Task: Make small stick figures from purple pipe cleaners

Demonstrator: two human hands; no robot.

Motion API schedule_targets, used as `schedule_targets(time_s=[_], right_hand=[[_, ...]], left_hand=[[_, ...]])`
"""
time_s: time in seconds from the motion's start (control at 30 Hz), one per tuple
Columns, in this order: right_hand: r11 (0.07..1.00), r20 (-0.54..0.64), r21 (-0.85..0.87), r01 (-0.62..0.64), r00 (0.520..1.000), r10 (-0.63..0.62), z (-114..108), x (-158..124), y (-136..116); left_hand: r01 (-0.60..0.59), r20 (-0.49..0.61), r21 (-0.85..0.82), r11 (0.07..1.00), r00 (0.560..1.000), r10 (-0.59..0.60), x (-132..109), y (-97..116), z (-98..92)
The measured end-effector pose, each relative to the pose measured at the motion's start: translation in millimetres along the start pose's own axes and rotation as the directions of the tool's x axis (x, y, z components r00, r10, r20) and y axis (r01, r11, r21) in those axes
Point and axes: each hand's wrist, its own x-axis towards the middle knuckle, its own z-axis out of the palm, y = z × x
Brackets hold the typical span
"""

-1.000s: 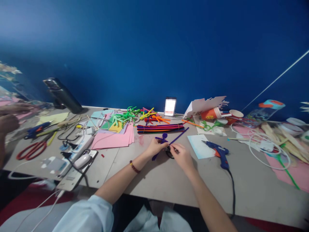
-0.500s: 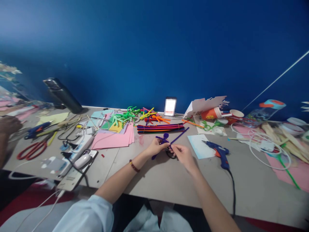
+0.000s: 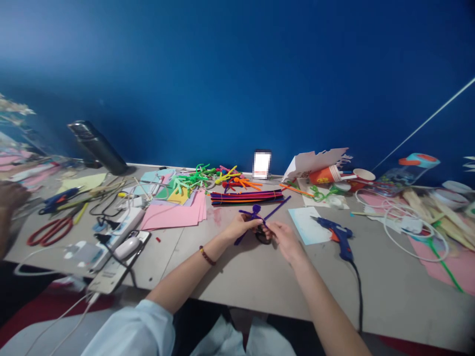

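Observation:
A figure twisted from purple pipe cleaner [image 3: 254,213] has a small round head, and one long straight stem points up and right. My left hand [image 3: 240,228] grips its body, and my right hand [image 3: 285,241] pinches the same twisted pipe cleaner from the other side. A small dark loop [image 3: 263,239], perhaps a scissor handle, lies beneath my fingers and is partly hidden. To the right of my right hand are a pale blue card [image 3: 307,226] and a blue hot glue gun [image 3: 339,243].
A bundle of coloured pipe cleaners [image 3: 245,197] and pink paper sheets [image 3: 174,212] lie ahead on the grey table [image 3: 230,282]. Left are red scissors [image 3: 50,232], a power strip [image 3: 128,222] and a co-worker's hand [image 3: 11,195]. Cables and wooden strips lie at right.
My hands have drawn closer together around the purple figure, and the dark loop now sits just below them. The co-worker's hand has moved further left.

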Motion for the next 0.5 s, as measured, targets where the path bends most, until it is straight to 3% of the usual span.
schedule_targets(time_s=[0.1,0.2,0.37,0.5], right_hand=[[0.977,-0.095,-0.186,0.106,0.988,-0.125,-5.3,0.8,0.4],[0.907,-0.081,-0.364,0.21,0.963,-0.255,-8.6,0.8,1.7],[0.814,-0.021,-0.467,0.347,0.915,-0.402,-4.9,-2.1,2.4],[0.661,0.095,-0.559,0.501,0.83,-0.549,-2.0,-5.8,-0.3]], left_hand=[[0.018,-0.117,-0.071,0.997,0.993,-0.026,3.0,-3.4,-1.9],[0.02,-0.228,-0.124,0.992,0.972,-0.048,4.0,-3.2,-4.1],[0.014,-0.231,-0.183,0.983,0.971,-0.057,2.1,1.4,-1.6],[0.017,-0.189,-0.168,0.986,0.981,-0.049,0.1,0.2,3.0]])
